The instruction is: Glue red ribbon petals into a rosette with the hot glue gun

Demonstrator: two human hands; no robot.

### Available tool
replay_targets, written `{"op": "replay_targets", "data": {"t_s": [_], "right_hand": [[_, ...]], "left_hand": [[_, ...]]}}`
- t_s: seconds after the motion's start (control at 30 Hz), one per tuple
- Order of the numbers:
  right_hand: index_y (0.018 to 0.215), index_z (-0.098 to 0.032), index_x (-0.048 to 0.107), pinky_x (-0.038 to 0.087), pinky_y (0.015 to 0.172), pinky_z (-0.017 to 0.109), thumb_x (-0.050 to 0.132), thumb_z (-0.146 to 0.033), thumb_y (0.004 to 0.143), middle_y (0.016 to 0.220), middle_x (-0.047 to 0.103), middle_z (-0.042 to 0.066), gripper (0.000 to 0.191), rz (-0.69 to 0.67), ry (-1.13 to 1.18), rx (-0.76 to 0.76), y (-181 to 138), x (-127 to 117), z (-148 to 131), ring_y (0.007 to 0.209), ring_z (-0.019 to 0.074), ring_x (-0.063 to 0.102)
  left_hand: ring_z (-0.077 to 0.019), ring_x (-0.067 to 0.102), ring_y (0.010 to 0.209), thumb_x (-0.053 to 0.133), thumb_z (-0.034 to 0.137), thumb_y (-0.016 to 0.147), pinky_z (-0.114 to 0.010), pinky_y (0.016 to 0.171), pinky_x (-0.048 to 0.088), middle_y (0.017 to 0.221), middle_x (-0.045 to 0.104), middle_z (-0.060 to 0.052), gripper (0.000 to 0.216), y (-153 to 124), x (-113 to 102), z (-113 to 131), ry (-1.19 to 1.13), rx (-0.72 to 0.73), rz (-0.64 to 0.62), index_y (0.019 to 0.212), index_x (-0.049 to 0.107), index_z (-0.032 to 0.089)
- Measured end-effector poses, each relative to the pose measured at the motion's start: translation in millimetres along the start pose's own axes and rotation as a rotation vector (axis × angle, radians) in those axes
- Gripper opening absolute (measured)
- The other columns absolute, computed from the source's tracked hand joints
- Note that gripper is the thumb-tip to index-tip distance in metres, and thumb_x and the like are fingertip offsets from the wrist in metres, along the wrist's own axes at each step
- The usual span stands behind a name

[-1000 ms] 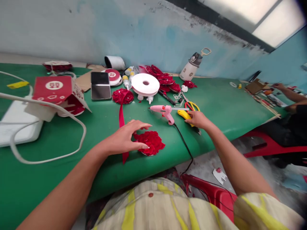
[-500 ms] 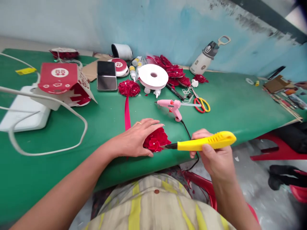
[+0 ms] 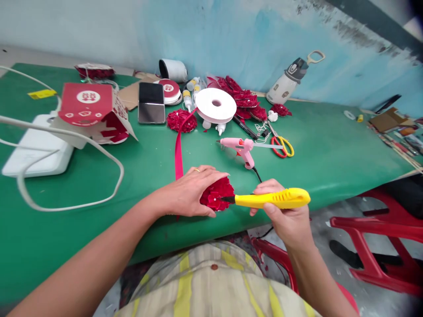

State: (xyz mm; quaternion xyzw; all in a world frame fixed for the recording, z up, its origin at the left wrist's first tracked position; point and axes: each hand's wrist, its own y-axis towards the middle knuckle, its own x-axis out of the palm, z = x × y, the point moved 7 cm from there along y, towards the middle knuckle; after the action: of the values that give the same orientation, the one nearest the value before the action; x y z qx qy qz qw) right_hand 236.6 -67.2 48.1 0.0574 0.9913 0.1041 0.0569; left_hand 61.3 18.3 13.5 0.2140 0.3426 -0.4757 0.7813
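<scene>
My left hand (image 3: 190,190) lies over a red fabric flower (image 3: 220,193) near the front edge of the green table (image 3: 148,176), fingers curved down on it and holding it in place. My right hand (image 3: 284,215) is closed around a yellow-handled tool (image 3: 272,199) whose dark tip touches the flower's right side. A red ribbon (image 3: 179,152) runs from under my left hand back toward another red flower (image 3: 180,120).
Behind lie a pink glue gun (image 3: 239,147) with black cord, red-and-yellow scissors (image 3: 280,145), a white ribbon spool (image 3: 216,105), a phone (image 3: 151,102), glue bottles, a pile of red flowers (image 3: 243,99), a red box (image 3: 89,112), a white cable (image 3: 66,145) and a bottle (image 3: 287,81). Red chairs (image 3: 380,237) stand right.
My right hand picked the yellow tool up from beside the scissors and brought its tip to the flower. My left hand settled on the flower.
</scene>
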Motion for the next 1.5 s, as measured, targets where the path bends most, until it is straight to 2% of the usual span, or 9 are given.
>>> {"op": "replay_targets", "data": {"t_s": [0.33,0.5,0.67,0.87,1.3,1.5], "right_hand": [[0.097,-0.024,0.073,0.060,0.058,0.036,0.069,-0.025,0.082,0.098,0.062,0.006,0.016,-0.028,-0.041,0.042,-1,5,5,0.065,0.0169,0.065],[0.098,-0.024,0.073,0.059,0.056,0.034,0.068,-0.024,0.083,0.096,0.063,0.006,0.015,-0.037,-0.052,0.018,-1,7,3,0.068,0.0174,0.064],[0.101,-0.023,0.072,0.057,0.060,0.034,0.066,-0.022,0.084,0.090,0.065,0.005,0.017,-0.085,-0.100,-0.014,0,11,-3,0.068,0.0166,0.063],[0.102,-0.025,0.072,0.056,0.071,0.038,0.067,-0.020,0.084,0.095,0.065,0.006,0.019,-0.106,-0.185,-0.027,-2,12,-5,0.085,0.0215,0.064],[0.101,-0.027,0.071,0.053,0.078,0.036,0.067,-0.014,0.083,0.095,0.067,0.005,0.022,-0.125,-0.218,-0.061,-2,18,-11,0.091,0.0200,0.058],[0.104,-0.027,0.070,0.054,0.077,0.036,0.066,-0.014,0.083,0.097,0.063,0.004,0.025,-0.134,-0.203,-0.054,-2,19,-10,0.089,0.0194,0.060]], "left_hand": [[-0.0309,0.034,0.133,0.074,0.044,0.072,-0.045,0.106,0.031,0.140,0.048,-0.007,0.082,-1,-3,2,-0.037,0.025,0.002,0.143,0.034,0.032],[-0.0306,0.035,0.133,0.073,0.045,0.073,-0.045,0.106,0.030,0.139,0.049,-0.007,0.081,0,-2,1,-0.033,0.017,0.000,0.143,0.035,0.031],[-0.0300,0.035,0.133,0.072,0.046,0.074,-0.044,0.106,0.030,0.141,0.047,-0.008,0.079,1,-3,3,-0.024,0.018,-0.005,0.143,0.036,0.029],[-0.0302,0.038,0.131,0.071,0.044,0.075,-0.043,0.104,0.031,0.138,0.050,-0.008,0.076,2,-4,4,-0.028,0.019,-0.004,0.141,0.037,0.030],[-0.0290,0.040,0.129,0.070,0.041,0.076,-0.042,0.103,0.032,0.137,0.051,-0.007,0.071,2,-4,6,-0.007,0.038,0.005,0.139,0.039,0.030],[-0.0286,0.039,0.130,0.070,0.040,0.076,-0.043,0.104,0.031,0.138,0.050,-0.007,0.071,1,-4,6,-0.002,0.037,0.003,0.139,0.039,0.030]]}}
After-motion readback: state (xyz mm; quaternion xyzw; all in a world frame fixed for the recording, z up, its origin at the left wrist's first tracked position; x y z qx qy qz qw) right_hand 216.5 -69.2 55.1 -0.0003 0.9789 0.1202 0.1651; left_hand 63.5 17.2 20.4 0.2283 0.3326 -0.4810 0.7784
